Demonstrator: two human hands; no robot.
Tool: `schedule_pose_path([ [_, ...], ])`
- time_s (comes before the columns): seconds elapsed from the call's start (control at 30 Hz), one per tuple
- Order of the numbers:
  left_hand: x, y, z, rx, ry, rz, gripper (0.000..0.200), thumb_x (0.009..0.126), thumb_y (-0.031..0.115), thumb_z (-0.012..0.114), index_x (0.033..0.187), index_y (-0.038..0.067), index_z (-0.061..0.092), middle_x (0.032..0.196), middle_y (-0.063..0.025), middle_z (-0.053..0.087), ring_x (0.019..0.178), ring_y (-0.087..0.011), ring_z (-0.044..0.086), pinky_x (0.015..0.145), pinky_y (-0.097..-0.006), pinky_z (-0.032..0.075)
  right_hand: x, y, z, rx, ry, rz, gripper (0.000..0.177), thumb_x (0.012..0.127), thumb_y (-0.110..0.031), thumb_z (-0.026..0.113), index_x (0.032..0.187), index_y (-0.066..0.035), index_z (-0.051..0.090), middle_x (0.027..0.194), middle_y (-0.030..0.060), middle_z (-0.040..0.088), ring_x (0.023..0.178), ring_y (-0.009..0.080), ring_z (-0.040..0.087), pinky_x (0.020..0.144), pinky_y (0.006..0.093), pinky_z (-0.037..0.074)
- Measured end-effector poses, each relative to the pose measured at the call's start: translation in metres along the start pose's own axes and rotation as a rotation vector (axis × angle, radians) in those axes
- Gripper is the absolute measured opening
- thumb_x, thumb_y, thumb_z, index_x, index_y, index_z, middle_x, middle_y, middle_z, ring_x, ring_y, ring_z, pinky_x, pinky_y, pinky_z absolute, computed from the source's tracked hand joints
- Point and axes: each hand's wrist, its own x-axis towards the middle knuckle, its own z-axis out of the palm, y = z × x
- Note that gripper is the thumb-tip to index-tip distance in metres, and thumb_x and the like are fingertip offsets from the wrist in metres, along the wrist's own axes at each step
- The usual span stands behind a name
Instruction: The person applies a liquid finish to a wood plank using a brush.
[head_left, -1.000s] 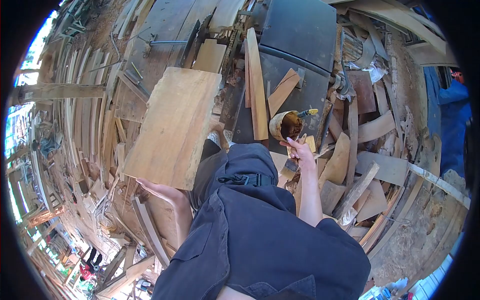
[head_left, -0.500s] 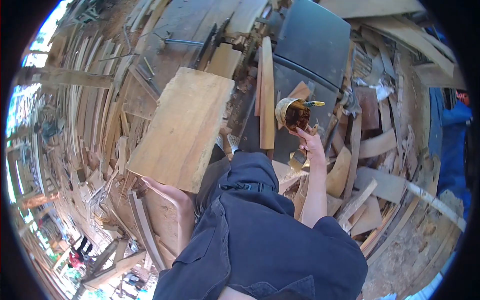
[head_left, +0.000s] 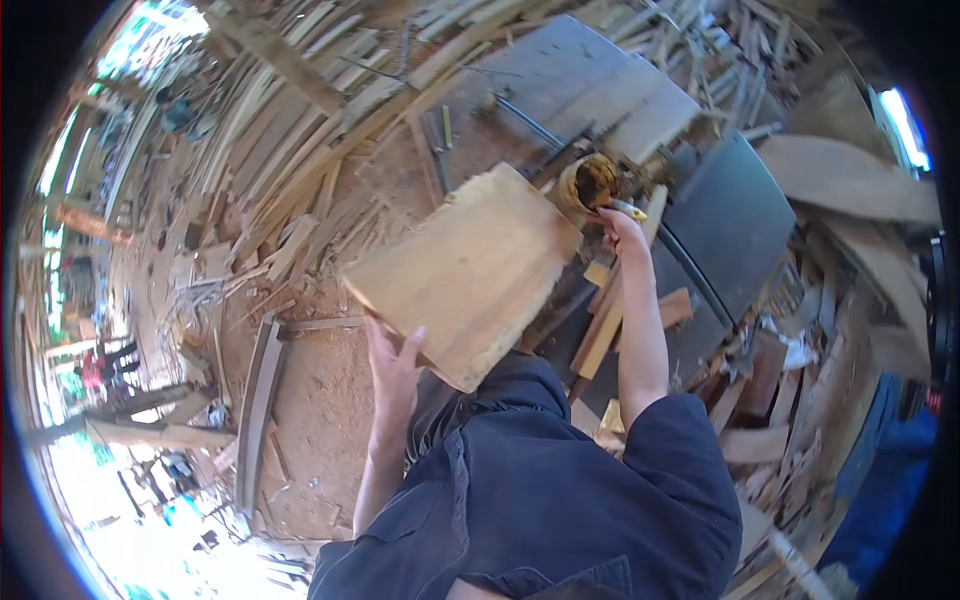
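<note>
My left hand (head_left: 393,372) grips the near edge of a pale, rough-edged wooden board (head_left: 465,270), its thumb at the top face and the other fingers partly hidden beneath. The board is tilted in front of my body. Beyond its right side, my right hand (head_left: 624,232) is closed round a stained round pot (head_left: 570,190). Dark brown residue coats the inside of this pot, whose mouth faces up and partly towards me. A small yellow-and-dark brush-like piece (head_left: 628,210) sticks out beside my fingers. How the fingers wrap the pot is partly hidden.
A machine table with dark metal plates (head_left: 735,225) stands ahead, wood strips (head_left: 625,300) lying on it. Long planks and offcuts (head_left: 300,150) pile up on the left. A wooden beam (head_left: 258,415) lies on the sawdust-covered ground (head_left: 325,430). A blue tarp (head_left: 885,470) hangs at right.
My view has turned left. The board has swung round, and my left thumb now shows at its edge. My right hand has brought the pot over beside the board's far right corner.
</note>
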Motion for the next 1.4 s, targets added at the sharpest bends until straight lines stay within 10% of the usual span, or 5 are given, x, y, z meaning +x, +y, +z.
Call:
schedule_pose_path([
  [0.33, 0.01, 0.028, -0.008, -0.004, -0.069, -0.04, 0.065, 0.102, 0.004, 0.064, 0.155, 0.006, 0.025, 0.135, -0.0143, 0.059, 0.119, -0.0211, 0.064, 0.097, -0.0351, 0.057, -0.002, 0.004, 0.009, -0.134, 0.045, -0.224, 0.02, 0.092, -0.029, 0.079, 0.102, -0.016, 0.068, 0.074, -0.0011, 0.066, 0.043, 0.0085, 0.042, 0.039, 0.0272, 0.03],
  [0.53, 0.021, 0.045, -0.009, -0.192, -0.402, -0.081, 0.099, 0.108, 0.016, 0.061, 0.165, 0.017, -0.02, 0.157, -0.0197, 0.043, 0.137, -0.0256, 0.051, 0.088, -0.0385, 0.063, -0.014, 0.015, 0.003, -0.08, 0.141, -0.331, 0.032, 0.089, -0.03, 0.083, 0.109, -0.011, 0.067, 0.083, 0.0051, 0.072, 0.044, 0.0104, 0.047, 0.038, 0.0255, 0.031],
  [0.77, 0.023, 0.032, -0.005, -0.144, -0.294, -0.014, 0.104, 0.106, 0.022, 0.065, 0.165, 0.018, -0.02, 0.157, -0.0227, 0.041, 0.137, -0.0324, 0.052, 0.087, -0.0407, 0.064, -0.022, 0.001, -0.017, -0.062, 0.303, -0.385, 0.038, 0.091, -0.036, 0.081, 0.111, -0.007, 0.066, 0.09, 0.0122, 0.076, 0.044, 0.0109, 0.043, 0.039, 0.0281, 0.034],
  [1.13, 0.017, 0.056, 0.011, 0.284, -0.223, -0.165, 0.097, 0.101, 0.063, 0.059, 0.167, 0.004, 0.019, 0.113, -0.023, 0.074, 0.111, -0.0243, 0.07, 0.091, -0.0331, 0.055, -0.025, -0.046, -0.013, -0.403, 0.512, -0.574, 0.041, 0.097, -0.023, 0.076, 0.109, 0.011, 0.058, 0.093, 0.0174, 0.07, 0.07, 0.0207, 0.07, 0.063, 0.032, 0.061],
  [1.4, 0.011, 0.04, 0.011, 0.165, -0.224, -0.221, 0.085, 0.106, 0.048, 0.061, 0.167, 0.004, 0.02, 0.117, -0.0202, 0.073, 0.105, -0.0208, 0.07, 0.094, -0.0323, 0.054, -0.02, -0.047, -0.023, -0.536, 0.554, -0.637, 0.033, 0.097, -0.027, 0.072, 0.092, 0.006, 0.066, 0.077, 0.0114, 0.071, 0.062, 0.0204, 0.069, 0.059, 0.0366, 0.054],
])
